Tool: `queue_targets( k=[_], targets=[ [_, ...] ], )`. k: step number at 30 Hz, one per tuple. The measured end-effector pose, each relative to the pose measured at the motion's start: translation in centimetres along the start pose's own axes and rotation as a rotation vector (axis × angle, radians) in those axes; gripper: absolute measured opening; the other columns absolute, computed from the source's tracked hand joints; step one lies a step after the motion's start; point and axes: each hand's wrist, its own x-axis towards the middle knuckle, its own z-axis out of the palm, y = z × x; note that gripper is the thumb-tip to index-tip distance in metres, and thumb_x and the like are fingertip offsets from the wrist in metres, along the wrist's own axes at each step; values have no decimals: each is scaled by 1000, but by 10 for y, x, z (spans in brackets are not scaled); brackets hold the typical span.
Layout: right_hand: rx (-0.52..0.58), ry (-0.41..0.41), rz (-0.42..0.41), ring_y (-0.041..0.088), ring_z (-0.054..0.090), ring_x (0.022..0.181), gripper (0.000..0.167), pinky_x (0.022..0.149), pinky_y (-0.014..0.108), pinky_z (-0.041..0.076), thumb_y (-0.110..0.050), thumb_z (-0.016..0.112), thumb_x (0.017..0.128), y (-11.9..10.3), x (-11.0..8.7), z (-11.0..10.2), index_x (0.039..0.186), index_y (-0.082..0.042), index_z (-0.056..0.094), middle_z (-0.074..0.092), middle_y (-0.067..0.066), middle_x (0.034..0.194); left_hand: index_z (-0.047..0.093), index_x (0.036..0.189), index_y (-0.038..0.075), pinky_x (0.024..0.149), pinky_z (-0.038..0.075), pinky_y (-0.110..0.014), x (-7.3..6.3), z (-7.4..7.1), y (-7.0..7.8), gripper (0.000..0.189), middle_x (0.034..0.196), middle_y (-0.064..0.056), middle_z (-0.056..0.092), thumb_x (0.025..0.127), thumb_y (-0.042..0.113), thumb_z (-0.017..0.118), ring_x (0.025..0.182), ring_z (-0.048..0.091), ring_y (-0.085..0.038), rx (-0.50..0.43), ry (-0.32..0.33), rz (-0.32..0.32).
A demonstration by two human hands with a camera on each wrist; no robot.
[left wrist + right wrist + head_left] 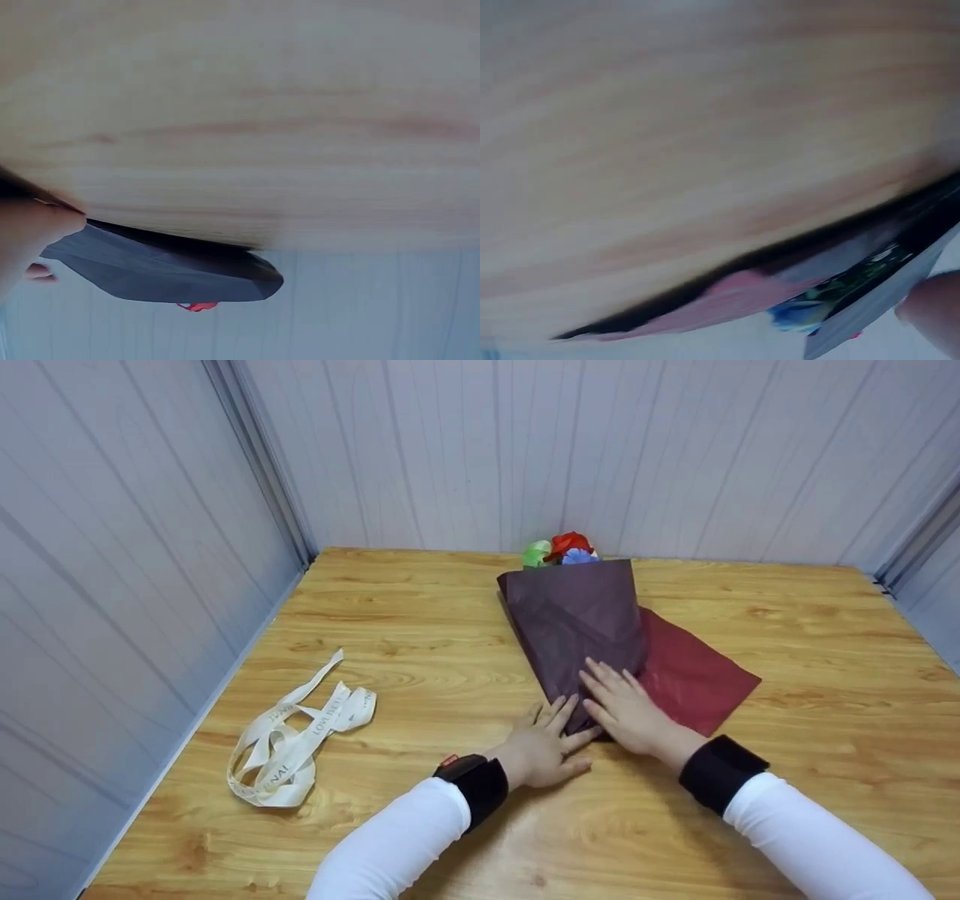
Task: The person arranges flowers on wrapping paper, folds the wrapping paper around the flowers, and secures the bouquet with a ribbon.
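Observation:
A bouquet of artificial-looking flowers lies on the wooden table in dark purple wrapping paper (574, 619), folded over it from the left. At its top show a red flower (571, 543), a green one (536, 553) and a blue one (580, 557); the stems are hidden. My left hand (540, 750) presses on the narrow bottom end with fingers spread. Just to its right, my right hand (628, 709) rests flat on the paper's lower right part. The paper's dark red side (694, 675) spreads out to the right, unfolded. Leaves (862, 281) show inside the wrap in the right wrist view.
A cream ribbon (300, 746) with printed letters lies in loose loops on the left of the table (420, 615). Pale panel walls (450, 457) stand behind the table and along both sides.

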Motion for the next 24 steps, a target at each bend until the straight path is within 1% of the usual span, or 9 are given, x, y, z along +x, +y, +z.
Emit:
queue_targets(
  k=[4,8,9,11,14,16,18,20,24],
  targets=[
    [46,-130,18,42,15,142,55,111,62,10,-32,35,103,-12,-3,6,146,1,31,20,21,155,19,150,39,117,9,-48,-11,-1,7,57,160,-10,-1,97,61,26,147,1,-26,-5,-26,15],
    [62,-192,-1,42,13,143,56,111,62,10,-34,33,103,-17,-8,10,148,0,27,17,20,156,25,150,33,117,10,-49,-21,-7,7,56,160,-11,3,98,53,34,147,4,-27,-60,-55,29],
    [68,-196,-8,42,13,143,55,111,61,10,-33,32,103,-17,-9,10,148,-1,27,18,20,156,26,150,30,116,12,-49,-23,-9,6,55,160,-11,8,99,48,36,147,8,-27,-78,-46,32],
    [77,-190,-27,42,15,142,53,111,61,12,-31,32,104,-18,-10,11,147,-1,29,20,20,155,35,146,18,115,21,-48,-23,-13,2,49,154,-12,28,100,34,41,143,25,-25,-124,19,24],
    [53,-181,-43,42,17,142,51,111,60,14,-26,36,103,-17,-10,10,146,1,31,23,20,155,38,140,5,113,26,-46,-15,-16,-6,44,147,-12,41,99,18,42,138,35,-26,-143,112,13],
    [32,-181,-49,43,17,142,52,110,61,15,-25,38,102,-17,-10,9,145,3,32,23,21,154,36,141,2,114,25,-43,-7,-16,-11,44,148,-11,40,100,16,39,140,32,-26,-137,124,0],
    [19,-196,-44,43,16,142,54,111,61,14,-27,39,101,-17,-10,8,144,5,31,22,22,154,25,149,5,117,17,-42,2,-16,-16,50,156,-9,24,102,20,35,145,17,-26,-119,79,-11],
    [25,-215,-34,42,14,142,56,111,61,13,-29,40,101,-18,-10,8,144,6,31,22,23,154,18,152,8,118,11,-40,9,-15,-19,51,159,-6,14,104,25,29,147,10,-23,-141,37,-30],
    [36,-231,-32,42,14,143,57,111,61,12,-31,40,101,-20,-9,9,145,4,30,21,22,154,12,153,8,119,9,-37,18,-12,-23,57,160,-8,8,104,35,27,147,7,-22,-180,25,-89]
  ],
)
